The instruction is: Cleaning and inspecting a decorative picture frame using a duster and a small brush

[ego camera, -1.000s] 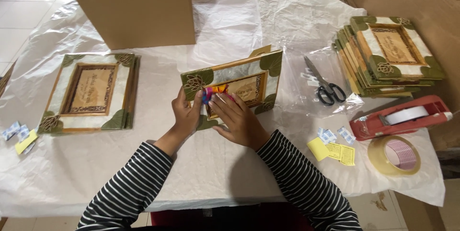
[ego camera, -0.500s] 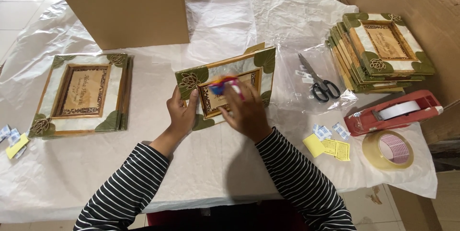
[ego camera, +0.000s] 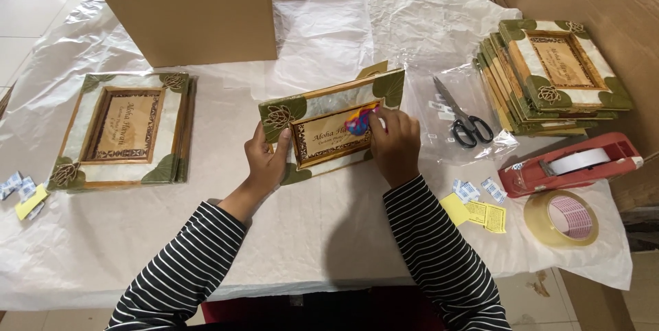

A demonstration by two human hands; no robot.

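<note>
Head view: both hands on a wooden picture frame (ego camera: 329, 125) with green leaf corners and pale mottled border, at the middle of the white-paper-covered table (ego camera: 103, 235).

Left hand (ego camera: 264, 159) grips the frame's left edge, thumb on the front, holding it tilted up off the table. Right hand (ego camera: 395, 145) is closed around a small multicoloured cloth (ego camera: 358, 123), pressed to the frame's glass. Left of the frame: a short stack of matching frames (ego camera: 123, 132). Right of it: black-handled scissors (ego camera: 463, 115) on a clear plastic bag, then a taller stack of frames (ego camera: 556, 77). Behind it: a brown cardboard box (ego camera: 185, 8). Right and nearer the person: yellow paper slips (ego camera: 477, 213), a red tape dispenser (ego camera: 570, 165), a roll of tan tape (ego camera: 559, 218).
</note>
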